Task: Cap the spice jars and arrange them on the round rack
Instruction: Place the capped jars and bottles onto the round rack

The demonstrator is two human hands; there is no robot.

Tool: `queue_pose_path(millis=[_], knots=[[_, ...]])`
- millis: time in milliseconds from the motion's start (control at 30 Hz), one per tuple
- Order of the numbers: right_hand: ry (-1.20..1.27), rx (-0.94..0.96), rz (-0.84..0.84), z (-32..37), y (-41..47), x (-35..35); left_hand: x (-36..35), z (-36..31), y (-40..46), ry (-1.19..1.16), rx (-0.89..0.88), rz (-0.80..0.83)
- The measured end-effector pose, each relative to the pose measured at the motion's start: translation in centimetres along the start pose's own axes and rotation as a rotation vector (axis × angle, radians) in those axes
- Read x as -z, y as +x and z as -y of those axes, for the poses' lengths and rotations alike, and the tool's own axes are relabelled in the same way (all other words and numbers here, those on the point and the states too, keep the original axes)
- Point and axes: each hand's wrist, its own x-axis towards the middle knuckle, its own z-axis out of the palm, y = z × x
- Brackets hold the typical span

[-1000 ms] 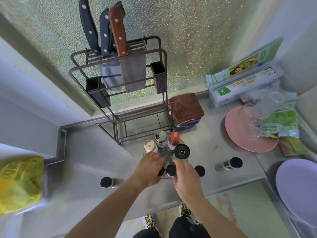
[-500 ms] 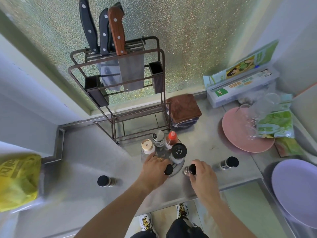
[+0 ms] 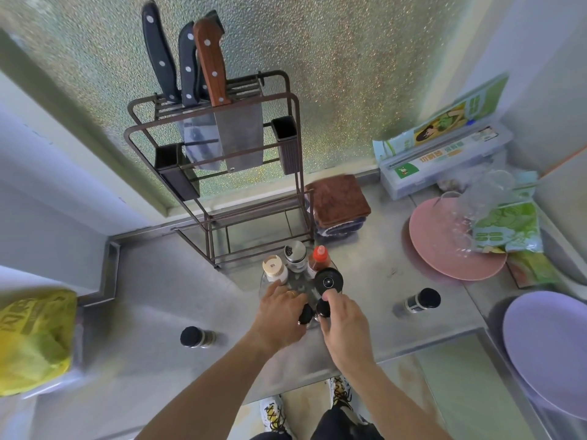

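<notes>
Steel desk (image 3: 365, 249), front edge: right hand (image 3: 344, 325) fingers pinching small black-capped glass jar (image 3: 324, 308), light, slippery; left hand (image 3: 279, 315) curled beside.

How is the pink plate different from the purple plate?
The round pink plate sits farther back with clear plastic and a green bag on it; the round purple plate sits nearer with nothing seen on it, cut off by the picture's edge. Both rest on the metal counter.
</notes>
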Motion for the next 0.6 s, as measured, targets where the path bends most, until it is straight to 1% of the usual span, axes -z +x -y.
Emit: queue_pose_path(millis=[167,267,367,433,533,567,600], knots=[[-0.068,0.036,0.019,0.0,-0.2,-1.3,0.4,-0.4,-0.4,0.007,-0.009,0.01],[-0.052,0.042,0.019,0.1,-0.4,-1.3,0.6,-0.4,-0.8,-0.005,-0.029,0.004],[-0.002,0.043,-0.022,-0.3,-1.0,-0.5,1.7,-0.7,-1.4,-0.093,-0.005,-0.026],[0.023,0.046,-0.08,-0.9,-1.6,0.5,2.6,-1.3,-2.0,-0.176,0.007,-0.106],[-0.037,0.018,-0.23,-3.5,-2.1,3.2,3.7,-3.2,-1.9,-0.202,-0.055,-0.305],[-0.062,-0.005,-0.279,-4.9,-2.1,4.2,4.0,-4.1,-1.4,-0.189,-0.097,-0.338],[-0.079,-0.033,-0.318,-6.4,-1.9,5.2,4.2,-5.2,-0.8,-0.167,-0.144,-0.334]])
